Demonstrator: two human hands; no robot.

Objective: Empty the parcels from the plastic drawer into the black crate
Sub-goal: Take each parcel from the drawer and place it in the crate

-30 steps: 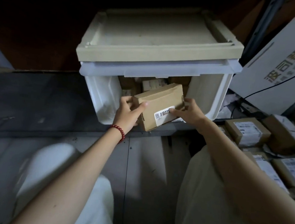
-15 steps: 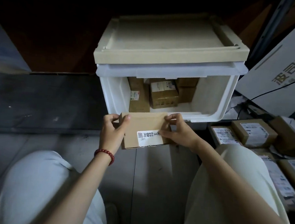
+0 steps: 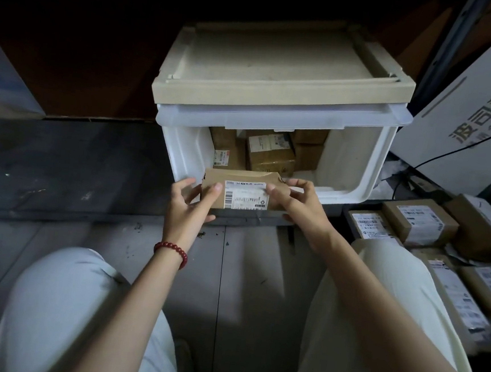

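A brown cardboard parcel (image 3: 246, 183) with a white label sits in both my hands just in front of the white plastic drawer (image 3: 356, 163). My left hand (image 3: 187, 207) grips its left end and my right hand (image 3: 296, 203) grips its right end. Inside the open drawer several more brown parcels (image 3: 268, 152) stand against the back. The black crate (image 3: 347, 214) lies low at the right; only a dark edge of it shows, with labelled parcels (image 3: 419, 221) inside.
A beige lid (image 3: 281, 67) tops the drawer unit. A large white carton (image 3: 476, 117) with dark print leans at the right with a black cable across it. My knees in pale trousers frame the grey floor (image 3: 245, 275). More parcels (image 3: 466, 294) pile at the right.
The parcel came out of the drawer toward me and was turned so its label faces up. Both hands stayed on it. The camera view shifted, putting the drawer further right.
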